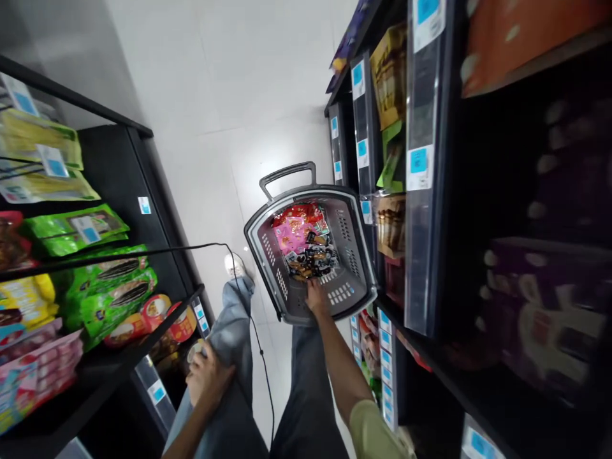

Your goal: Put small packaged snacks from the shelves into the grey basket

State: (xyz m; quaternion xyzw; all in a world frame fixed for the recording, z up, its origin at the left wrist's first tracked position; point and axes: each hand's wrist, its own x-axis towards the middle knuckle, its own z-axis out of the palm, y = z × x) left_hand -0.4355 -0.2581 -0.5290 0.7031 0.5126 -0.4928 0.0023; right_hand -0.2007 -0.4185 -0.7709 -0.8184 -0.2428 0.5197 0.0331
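A grey shopping basket (344, 290) stands on the floor between the shelves, its handle raised at the far side. Down inside it is my right hand (316, 298), with the fingers closed at the near edge of a dark, black-and-white snack packet (313, 260); the fingertips are partly hidden. Beyond that packet lie a pink packet (292, 234) and a red packet (306, 211). Beside my left knee, my left hand (206, 376) is curled around a small pale, round-topped container (195, 350). Its label cannot be read.
Shelves of bagged snacks flank me: green bags (117, 287) on the left, boxed goods (392, 223) on the right. A thin black cable (261, 352) hangs down between my legs. Pale tiled floor (215, 89) stretches ahead. The right shelf edge (421, 255) runs close to the basket.
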